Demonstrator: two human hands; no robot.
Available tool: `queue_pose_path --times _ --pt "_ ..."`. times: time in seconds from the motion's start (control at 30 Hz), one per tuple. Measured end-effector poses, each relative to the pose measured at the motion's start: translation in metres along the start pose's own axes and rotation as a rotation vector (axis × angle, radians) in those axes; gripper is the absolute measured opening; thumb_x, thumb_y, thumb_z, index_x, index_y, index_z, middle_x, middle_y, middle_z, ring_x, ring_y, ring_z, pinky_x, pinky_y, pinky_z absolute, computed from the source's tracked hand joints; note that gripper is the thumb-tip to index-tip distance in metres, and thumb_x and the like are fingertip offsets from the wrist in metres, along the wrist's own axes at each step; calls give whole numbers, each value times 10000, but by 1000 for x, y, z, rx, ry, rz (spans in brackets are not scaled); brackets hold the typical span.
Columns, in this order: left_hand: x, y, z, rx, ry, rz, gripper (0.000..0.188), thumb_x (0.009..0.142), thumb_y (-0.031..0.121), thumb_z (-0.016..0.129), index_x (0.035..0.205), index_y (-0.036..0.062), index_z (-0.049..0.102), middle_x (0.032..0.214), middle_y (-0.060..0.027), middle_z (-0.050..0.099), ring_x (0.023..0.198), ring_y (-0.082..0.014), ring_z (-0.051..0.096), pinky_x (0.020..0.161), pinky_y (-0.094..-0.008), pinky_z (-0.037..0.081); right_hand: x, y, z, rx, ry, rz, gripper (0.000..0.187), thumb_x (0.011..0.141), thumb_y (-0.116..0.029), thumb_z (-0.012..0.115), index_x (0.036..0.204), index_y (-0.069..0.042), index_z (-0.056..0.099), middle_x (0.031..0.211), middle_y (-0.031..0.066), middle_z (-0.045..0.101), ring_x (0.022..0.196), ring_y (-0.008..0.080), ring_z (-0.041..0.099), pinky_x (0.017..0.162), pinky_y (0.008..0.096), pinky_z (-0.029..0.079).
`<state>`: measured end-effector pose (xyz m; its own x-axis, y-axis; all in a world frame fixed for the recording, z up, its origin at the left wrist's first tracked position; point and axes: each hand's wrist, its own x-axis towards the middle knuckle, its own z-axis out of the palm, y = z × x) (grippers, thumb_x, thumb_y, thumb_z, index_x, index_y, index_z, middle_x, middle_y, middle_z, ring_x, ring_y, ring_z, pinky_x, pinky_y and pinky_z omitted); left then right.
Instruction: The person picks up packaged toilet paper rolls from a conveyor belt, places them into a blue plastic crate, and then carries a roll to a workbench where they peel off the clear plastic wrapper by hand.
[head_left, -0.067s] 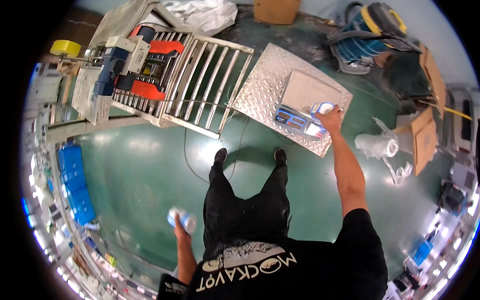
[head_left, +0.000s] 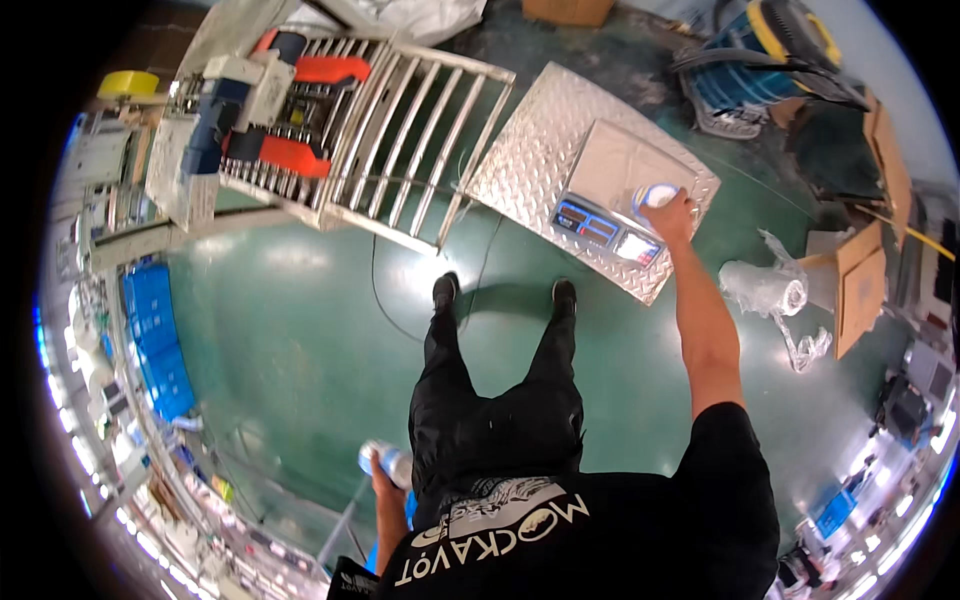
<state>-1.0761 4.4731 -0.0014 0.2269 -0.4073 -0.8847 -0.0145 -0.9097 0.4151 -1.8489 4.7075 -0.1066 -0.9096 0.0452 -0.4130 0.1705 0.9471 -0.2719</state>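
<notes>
While my left hand (head_left: 383,486) is clasping a cylinder (head_left: 399,466), my right hand (head_left: 675,216) is gripping a container (head_left: 653,196) at the far scale (head_left: 612,165), likely needing steadiness.

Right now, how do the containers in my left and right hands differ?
The left container is near your left leg; the right container is at the scale. The left container shows mainly its side; the right container shows its white end. Both are white and blue.

The right hand (head_left: 675,217) holds a blue-white container (head_left: 655,195).
</notes>
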Motion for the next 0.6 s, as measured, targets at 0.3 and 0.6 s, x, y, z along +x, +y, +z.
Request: queue_pose_path --times 0.3,0.6 --pt "-107 -259 -95 -5 297 -65 679 898 557 599 1358 62 539 1208 -117 641 1038 -290 624 968 -410 471 46 61 24 205 280 -263 994 809 -539 675 1487 63 268 1500 328 314 1342 458 392 1102 477 371" --pt "-94 -312 -42 13 266 -329 980 744 591 739 1421 -42 421 1305 -187 575 1089 -335 622 926 -466 520 -138 462 160 -349 -783 -1356 184 574 -307 718 648 -156 643 726 64 654 714 302 643 616 462 500"
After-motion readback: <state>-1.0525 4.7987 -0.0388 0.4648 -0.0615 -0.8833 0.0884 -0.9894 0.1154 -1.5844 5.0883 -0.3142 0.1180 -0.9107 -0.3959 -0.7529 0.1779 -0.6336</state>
